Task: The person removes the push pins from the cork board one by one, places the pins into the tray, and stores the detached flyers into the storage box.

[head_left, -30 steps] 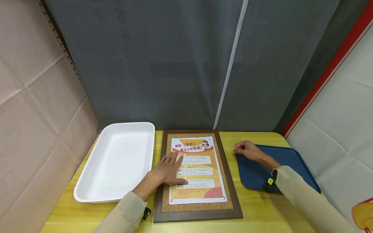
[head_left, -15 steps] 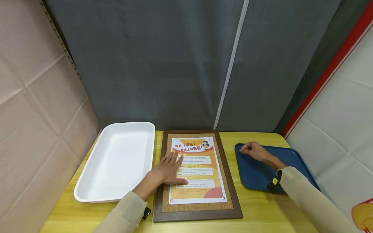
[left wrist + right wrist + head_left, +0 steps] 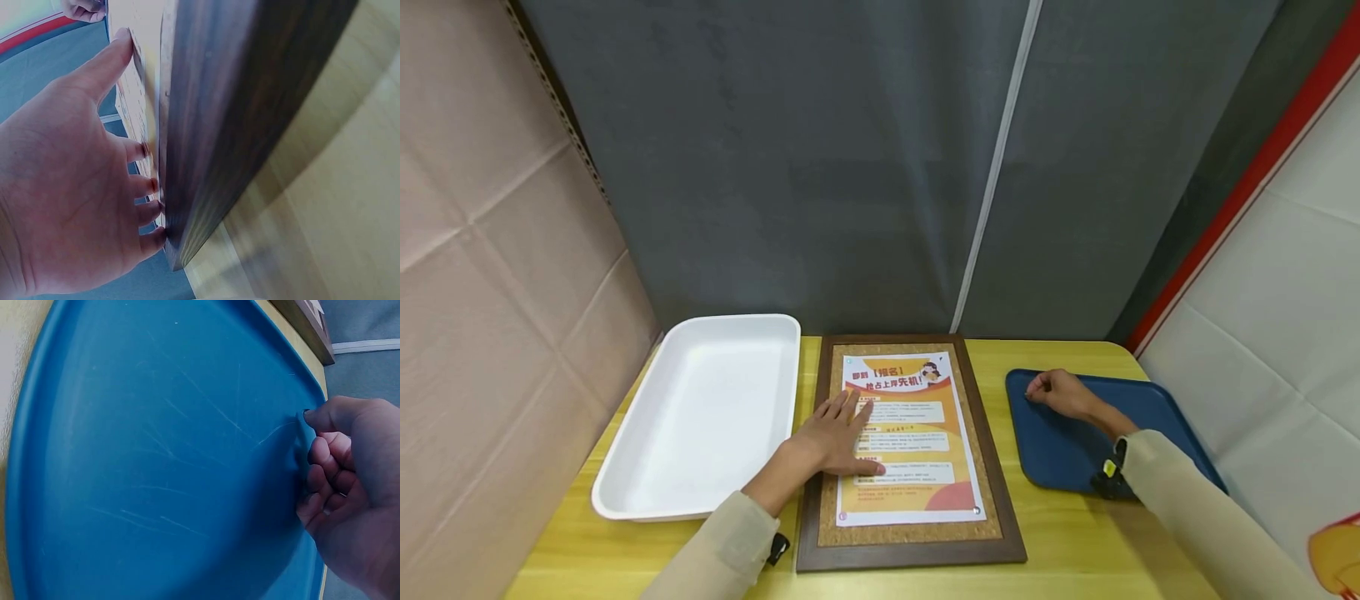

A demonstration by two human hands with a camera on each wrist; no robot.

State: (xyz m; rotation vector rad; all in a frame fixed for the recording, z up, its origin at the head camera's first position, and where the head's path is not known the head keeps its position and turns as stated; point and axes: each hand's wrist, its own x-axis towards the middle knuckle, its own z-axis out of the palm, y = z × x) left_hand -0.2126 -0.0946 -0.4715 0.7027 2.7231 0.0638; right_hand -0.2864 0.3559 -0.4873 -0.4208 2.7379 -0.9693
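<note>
A framed corkboard [image 3: 992, 500] lies on the table in the head view, with a printed orange-and-white poster [image 3: 962, 492] on it. Small tack-like marks show at the poster's corners. My left hand [image 3: 835, 437] rests on the poster's left side with its fingers spread; the left wrist view shows its fingertips against the board beside the dark wooden frame [image 3: 206, 94]. Over the far left part of the blue tray [image 3: 1075, 450], my right hand [image 3: 1063, 393] has its fingers curled, thumb and forefinger together. A tiny dark-tipped thing [image 3: 305, 412] shows at the thumb tip, its kind unclear.
A deep white tray [image 3: 700, 433] stands left of the corkboard. The yellow wood-grain table [image 3: 985, 358] meets a grey curtain [image 3: 820, 208] at the back. Pale cloth walls rise on both sides, the right one [image 3: 1277, 317] edged in red.
My right hand has shifted right, from the blue tray's left edge to over the tray, then slightly lower. The left hand has stayed on the poster.
</note>
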